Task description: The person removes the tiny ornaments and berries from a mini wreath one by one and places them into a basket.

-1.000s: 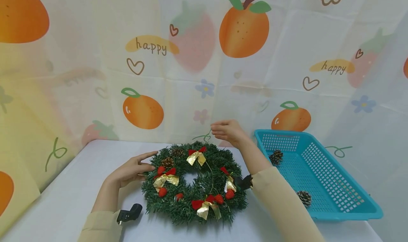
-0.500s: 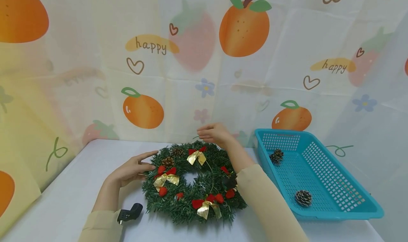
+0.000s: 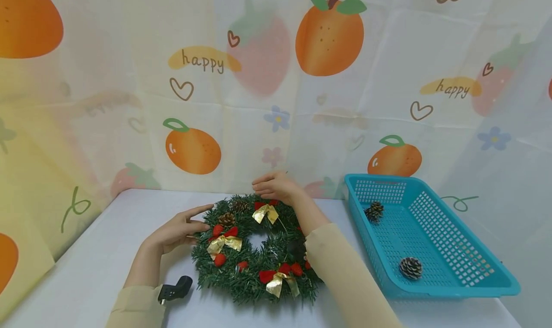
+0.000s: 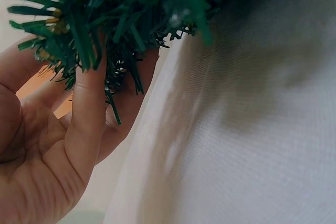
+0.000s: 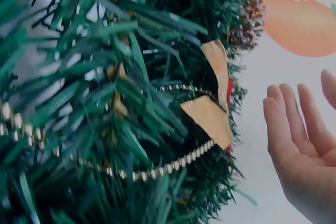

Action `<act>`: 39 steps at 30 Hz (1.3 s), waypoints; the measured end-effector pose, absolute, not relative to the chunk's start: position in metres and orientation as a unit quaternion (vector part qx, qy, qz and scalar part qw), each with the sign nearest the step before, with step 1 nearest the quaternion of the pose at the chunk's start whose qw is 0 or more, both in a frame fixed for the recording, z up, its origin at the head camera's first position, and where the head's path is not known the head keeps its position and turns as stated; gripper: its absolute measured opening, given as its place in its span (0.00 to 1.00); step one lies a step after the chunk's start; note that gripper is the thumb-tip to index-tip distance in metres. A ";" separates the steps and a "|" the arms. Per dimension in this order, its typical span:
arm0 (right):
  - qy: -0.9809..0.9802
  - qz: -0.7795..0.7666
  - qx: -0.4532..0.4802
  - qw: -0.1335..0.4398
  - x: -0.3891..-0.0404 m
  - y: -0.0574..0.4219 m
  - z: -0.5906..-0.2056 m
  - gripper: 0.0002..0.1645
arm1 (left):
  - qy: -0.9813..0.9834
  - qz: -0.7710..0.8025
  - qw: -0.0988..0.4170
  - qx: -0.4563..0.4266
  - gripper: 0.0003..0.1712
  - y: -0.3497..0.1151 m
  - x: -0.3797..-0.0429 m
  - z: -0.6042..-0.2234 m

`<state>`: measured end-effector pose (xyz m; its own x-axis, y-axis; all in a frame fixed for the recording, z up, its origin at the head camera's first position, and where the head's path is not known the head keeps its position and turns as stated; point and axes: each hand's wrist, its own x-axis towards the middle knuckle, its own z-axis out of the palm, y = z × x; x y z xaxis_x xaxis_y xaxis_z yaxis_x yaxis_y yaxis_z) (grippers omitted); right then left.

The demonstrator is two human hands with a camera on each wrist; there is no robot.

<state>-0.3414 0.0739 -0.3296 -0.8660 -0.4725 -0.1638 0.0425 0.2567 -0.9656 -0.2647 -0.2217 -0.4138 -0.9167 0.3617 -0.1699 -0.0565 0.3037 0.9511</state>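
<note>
A green Christmas wreath point(image 3: 258, 284) lies on the white table, trimmed with gold-and-red bows, red berries, pine cones and a gold bead string. At its left edge my left hand point(image 3: 177, 229) touches the greenery with fairly straight fingers. In the left wrist view, needles partly hide the fingers of the left hand point(image 4: 58, 140). Beyond the wreath's back rim, close to the rear bow point(image 3: 265, 213), my right hand point(image 3: 278, 186) is held with extended fingers. The right wrist view shows the right hand point(image 5: 307, 145) apart from the greenery and holding nothing.
To the right stands a turquoise plastic basket point(image 3: 377, 251) with one pine cone point(image 3: 374, 212) near its back and another pine cone point(image 3: 410, 268) near the front. A fruit-printed cloth point(image 3: 276, 141) hangs behind the table. A black wrist camera point(image 3: 176, 289) projects from the left sleeve.
My right hand has moved left along the back of the wreath and slightly down, its forearm now covering the wreath's right side. The left hand and the wreath stay put.
</note>
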 end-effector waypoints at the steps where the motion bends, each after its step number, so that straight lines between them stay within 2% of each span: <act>1: 0.764 -0.589 -0.145 0.221 -0.341 0.072 -0.330 0.25 | 0.787 0.582 0.179 0.097 0.43 -0.222 -0.264 -0.414; 10: 0.781 -0.562 -0.145 0.231 -0.337 0.062 -0.337 0.22 | 0.786 0.584 0.182 0.090 0.44 -0.221 -0.264 -0.412; 26: 0.798 -0.518 -0.170 0.258 -0.332 0.056 -0.343 0.24 | 0.788 0.582 0.181 0.088 0.44 -0.221 -0.266 -0.413; 39: 0.813 -0.497 -0.169 0.253 -0.331 0.054 -0.346 0.24 | 0.785 0.585 0.184 0.092 0.44 -0.221 -0.266 -0.413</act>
